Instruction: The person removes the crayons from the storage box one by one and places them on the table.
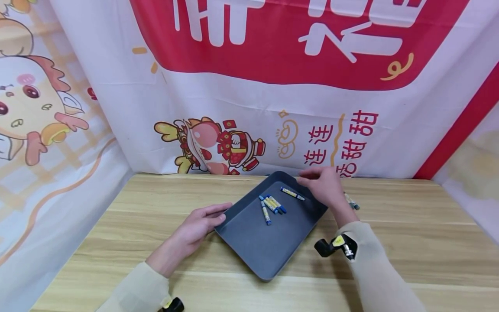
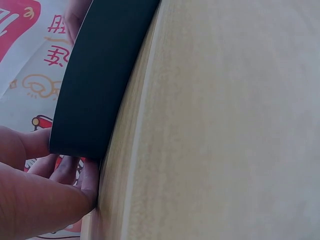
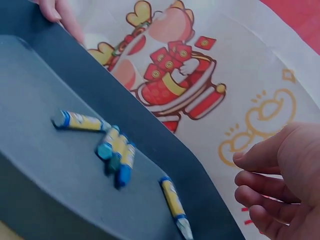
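Observation:
A dark grey tray [image 1: 257, 251] lies askew on the wooden table [image 1: 409, 242]. Several blue-and-yellow crayons [image 1: 270, 204] lie clustered in its far half, and one more crayon [image 1: 292, 193] sits apart nearer the far corner. My left hand [image 1: 218, 214] rests flat on the table, straight fingers touching the tray's left rim [image 2: 100, 75]. My right hand [image 1: 309, 178] hovers over the tray's far right corner with loosely curled fingers [image 3: 260, 180] that hold nothing. In the right wrist view the clustered crayons [image 3: 117, 152] and the lone crayon [image 3: 175, 205] lie below that hand.
Another crayon [image 1: 352, 202] lies on the table just right of my right hand. Printed banners [image 1: 273, 108] hang close behind the table and along both sides. A black camera [image 1: 335, 247] is strapped to my right wrist.

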The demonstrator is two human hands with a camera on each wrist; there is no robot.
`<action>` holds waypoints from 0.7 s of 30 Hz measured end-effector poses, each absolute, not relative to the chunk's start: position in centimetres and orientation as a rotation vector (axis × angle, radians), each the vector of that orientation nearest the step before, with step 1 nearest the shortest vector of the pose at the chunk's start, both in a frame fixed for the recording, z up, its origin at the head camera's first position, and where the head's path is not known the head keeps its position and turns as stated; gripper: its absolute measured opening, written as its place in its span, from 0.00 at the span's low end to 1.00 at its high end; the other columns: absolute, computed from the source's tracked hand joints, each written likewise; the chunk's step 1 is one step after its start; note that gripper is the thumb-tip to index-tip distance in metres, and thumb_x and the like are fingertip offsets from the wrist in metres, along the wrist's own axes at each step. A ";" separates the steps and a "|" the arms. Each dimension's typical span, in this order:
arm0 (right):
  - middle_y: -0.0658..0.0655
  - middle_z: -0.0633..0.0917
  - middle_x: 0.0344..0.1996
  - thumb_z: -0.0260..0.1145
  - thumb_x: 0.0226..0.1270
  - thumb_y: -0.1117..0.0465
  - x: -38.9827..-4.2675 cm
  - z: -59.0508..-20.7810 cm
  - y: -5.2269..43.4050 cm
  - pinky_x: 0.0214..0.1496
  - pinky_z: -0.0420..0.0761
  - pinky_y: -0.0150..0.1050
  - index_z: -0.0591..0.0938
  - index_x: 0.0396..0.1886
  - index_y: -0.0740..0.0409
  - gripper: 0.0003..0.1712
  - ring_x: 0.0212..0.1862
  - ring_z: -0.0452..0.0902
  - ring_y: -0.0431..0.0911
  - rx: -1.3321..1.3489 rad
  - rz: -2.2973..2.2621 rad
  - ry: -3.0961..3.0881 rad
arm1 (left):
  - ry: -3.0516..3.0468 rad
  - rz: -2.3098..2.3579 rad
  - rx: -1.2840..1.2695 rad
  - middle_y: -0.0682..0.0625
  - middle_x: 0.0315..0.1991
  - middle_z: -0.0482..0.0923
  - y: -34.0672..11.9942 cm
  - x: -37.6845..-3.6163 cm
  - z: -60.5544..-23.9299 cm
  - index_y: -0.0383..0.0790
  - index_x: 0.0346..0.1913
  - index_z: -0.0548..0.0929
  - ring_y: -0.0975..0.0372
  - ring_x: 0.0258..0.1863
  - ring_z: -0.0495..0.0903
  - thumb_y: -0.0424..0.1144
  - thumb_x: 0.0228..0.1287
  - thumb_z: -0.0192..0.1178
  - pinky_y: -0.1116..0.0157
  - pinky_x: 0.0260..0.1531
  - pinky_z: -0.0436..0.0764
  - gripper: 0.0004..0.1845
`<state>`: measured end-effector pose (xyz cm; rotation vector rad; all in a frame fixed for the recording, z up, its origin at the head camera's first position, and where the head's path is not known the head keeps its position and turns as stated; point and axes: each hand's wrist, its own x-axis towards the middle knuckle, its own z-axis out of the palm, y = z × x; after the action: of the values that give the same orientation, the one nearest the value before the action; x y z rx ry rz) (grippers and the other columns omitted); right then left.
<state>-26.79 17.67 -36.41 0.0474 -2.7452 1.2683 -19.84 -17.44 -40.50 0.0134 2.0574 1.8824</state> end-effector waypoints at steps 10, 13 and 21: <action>0.58 0.91 0.55 0.72 0.75 0.55 -27.2 -36.9 14.9 0.55 0.84 0.46 0.90 0.57 0.53 0.16 0.52 0.83 0.53 0.064 1.337 -2.792 | 2.045 1.887 -0.003 0.40 0.76 0.74 -17.4 -19.8 -40.4 0.40 0.76 0.75 0.55 0.71 0.78 0.35 0.82 0.55 0.50 0.79 0.70 0.24; 0.58 0.91 0.54 0.72 0.74 0.55 -27.2 -37.2 14.3 0.55 0.83 0.46 0.90 0.57 0.53 0.16 0.52 0.83 0.53 0.063 1.347 -2.809 | 2.047 1.885 -0.003 0.40 0.76 0.74 -17.4 -19.8 -40.4 0.40 0.76 0.76 0.54 0.71 0.77 0.35 0.82 0.54 0.49 0.79 0.69 0.24; 0.58 0.91 0.51 0.73 0.74 0.57 -27.3 -38.0 12.9 0.58 0.79 0.49 0.91 0.56 0.54 0.15 0.52 0.80 0.54 0.036 1.393 -2.846 | 2.049 1.884 0.000 0.40 0.76 0.75 -17.4 -19.7 -40.4 0.40 0.76 0.75 0.53 0.72 0.77 0.35 0.82 0.54 0.48 0.80 0.68 0.24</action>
<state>-27.26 12.86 -38.04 0.0364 -2.8464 1.3933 -19.73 -17.41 -40.41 -0.0005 2.0490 1.8840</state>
